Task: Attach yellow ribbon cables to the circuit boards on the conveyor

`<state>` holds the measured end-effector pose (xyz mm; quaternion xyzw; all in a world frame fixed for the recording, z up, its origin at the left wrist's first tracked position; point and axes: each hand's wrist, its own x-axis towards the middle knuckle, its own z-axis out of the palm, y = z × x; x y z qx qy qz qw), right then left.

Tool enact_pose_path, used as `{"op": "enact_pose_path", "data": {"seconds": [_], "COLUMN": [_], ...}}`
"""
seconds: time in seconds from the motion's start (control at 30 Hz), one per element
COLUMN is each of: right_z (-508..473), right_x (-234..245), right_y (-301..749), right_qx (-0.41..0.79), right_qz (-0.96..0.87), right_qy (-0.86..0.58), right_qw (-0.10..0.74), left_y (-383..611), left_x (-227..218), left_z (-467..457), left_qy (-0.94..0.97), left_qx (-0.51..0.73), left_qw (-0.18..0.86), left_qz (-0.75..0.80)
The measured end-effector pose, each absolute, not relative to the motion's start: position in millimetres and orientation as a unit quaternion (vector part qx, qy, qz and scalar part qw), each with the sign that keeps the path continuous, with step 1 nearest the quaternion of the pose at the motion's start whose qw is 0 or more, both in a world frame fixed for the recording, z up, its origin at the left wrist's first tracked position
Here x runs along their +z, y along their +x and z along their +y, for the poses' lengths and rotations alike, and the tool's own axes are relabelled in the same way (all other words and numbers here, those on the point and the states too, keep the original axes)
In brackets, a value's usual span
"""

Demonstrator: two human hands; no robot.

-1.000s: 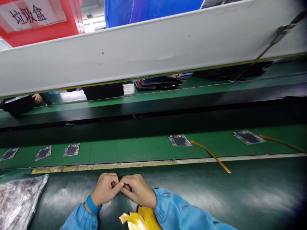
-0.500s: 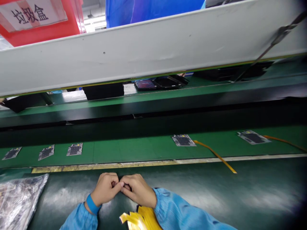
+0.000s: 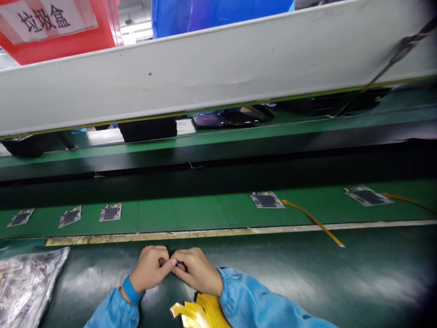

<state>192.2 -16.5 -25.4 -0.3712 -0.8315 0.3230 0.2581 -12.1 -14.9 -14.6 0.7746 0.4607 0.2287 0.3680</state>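
Observation:
My left hand (image 3: 153, 269), with a blue band (image 3: 132, 290) at its wrist, is closed with its fingers curled. My right hand (image 3: 197, 271) is closed too, and the two meet at the thumb and fingertips above the dark green worktop (image 3: 290, 278). Nothing shows between the fingers, though the palms face away. Below my right wrist lies a bundle of yellow flex cables (image 3: 205, 312). Beyond the hands, a circuit board (image 3: 111, 212) rests on the green belt (image 3: 191, 212). Farther right is another circuit board (image 3: 266, 199), with an orange flex cable (image 3: 312, 219) reaching over the belt's edge.
More boards lie along the belt, including one at far left (image 3: 21, 217) and one with a cable at right (image 3: 368, 196). A clear plastic bag (image 3: 27, 287) sits at lower left. Above runs a white shelf (image 3: 205, 68) bearing a red bin (image 3: 68, 50) and blue bin (image 3: 218, 18).
The boards and their cables have shifted slightly to the right along the belt. Both hands have stayed in place, still closed and touching.

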Motion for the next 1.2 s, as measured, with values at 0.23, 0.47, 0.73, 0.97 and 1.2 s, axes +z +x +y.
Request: {"op": "enact_pose_path", "data": {"seconds": [0.23,0.47,0.73,0.97,1.2], "right_z": [-15.9,-15.0,-16.2,-16.9,-17.3], "right_x": [-23.4,-25.0,-26.2,-24.6,-24.6], "right_y": [192.1,192.9,192.2,191.8,191.8], "right_qx": [0.329,0.329,0.32,0.311,0.318], "right_qz": [-0.828,-0.828,-0.833,-0.839,-0.833], "right_qy": [-0.369,-0.369,-0.372,-0.374,-0.372], "right_qw": [0.264,0.264,0.257,0.245,0.256], "left_y": [-13.2,-13.2,-12.7,-11.8,-11.8], "left_x": [-18.1,-18.3,-17.0,-13.5,-12.3], "left_z": [-14.7,-14.9,-15.9,-14.9,-15.4], "left_qy": [0.772,0.77,0.769,0.769,0.768], "left_qx": [0.229,0.23,0.226,0.225,0.22], "left_qw": [0.371,0.372,0.374,0.376,0.377], "left_qz": [0.462,0.464,0.466,0.465,0.468]}}
